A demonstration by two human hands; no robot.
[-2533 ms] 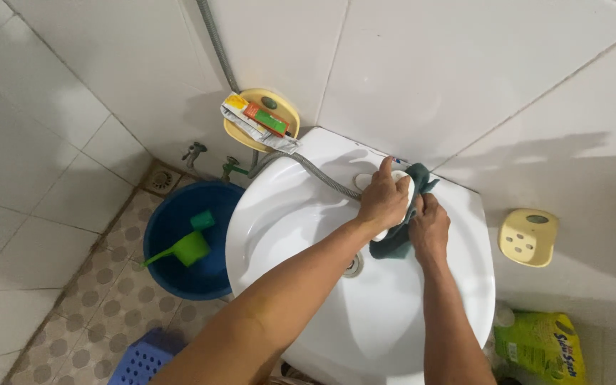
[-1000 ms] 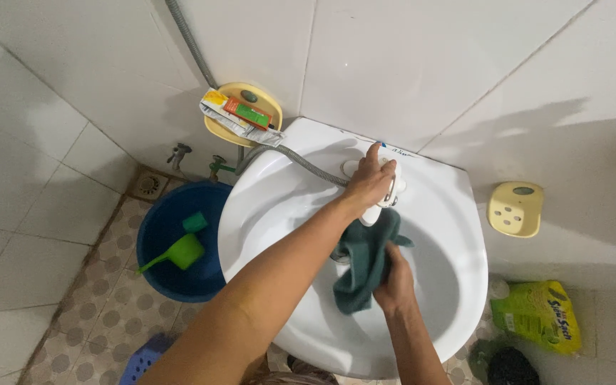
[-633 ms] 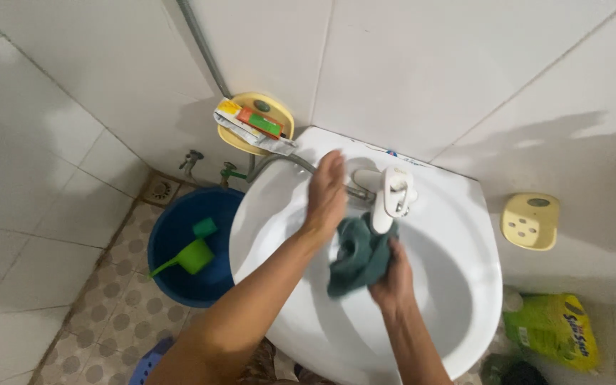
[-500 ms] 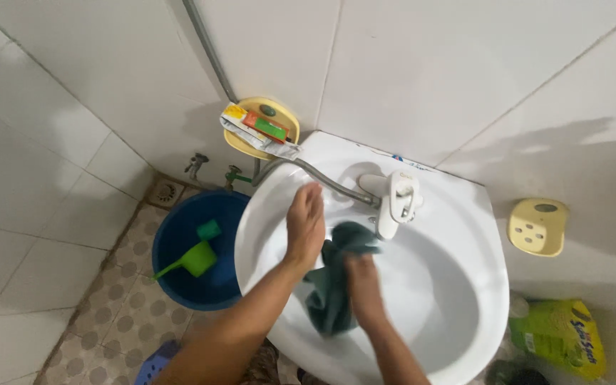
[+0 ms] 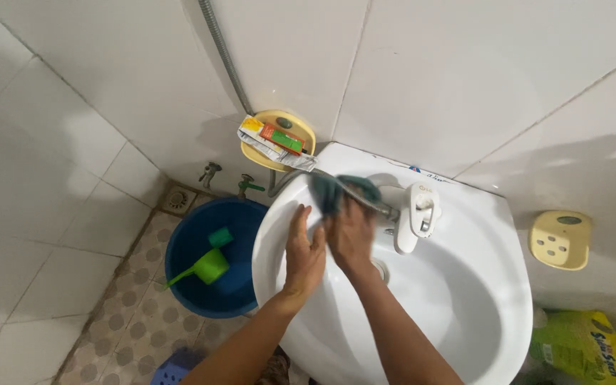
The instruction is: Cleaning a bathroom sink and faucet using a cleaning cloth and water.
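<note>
Both hands sit at the white washbasin's (image 5: 465, 335) back-left rim: right hand (image 5: 351, 234) pressing the dark green cloth (image 5: 340, 191) against it, left hand (image 5: 304, 251) flat, empty, just beside.

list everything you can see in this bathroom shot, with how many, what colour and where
sink: one, white, centre, against the tiled wall
tap: one, white, back of the sink
hose: one, grey metal, running down the wall to the sink
cloth: one, dark green, on the sink's back left rim
soap dishes: two, yellow; one left of the sink holding tubes, one on the right wall
bucket: one, blue, on the floor at left
scoop: one, green, in the bucket
bag: one, yellow-green, lower right
left hand: flat on the sink's rim
right hand: pressing the cloth, blurred
</note>
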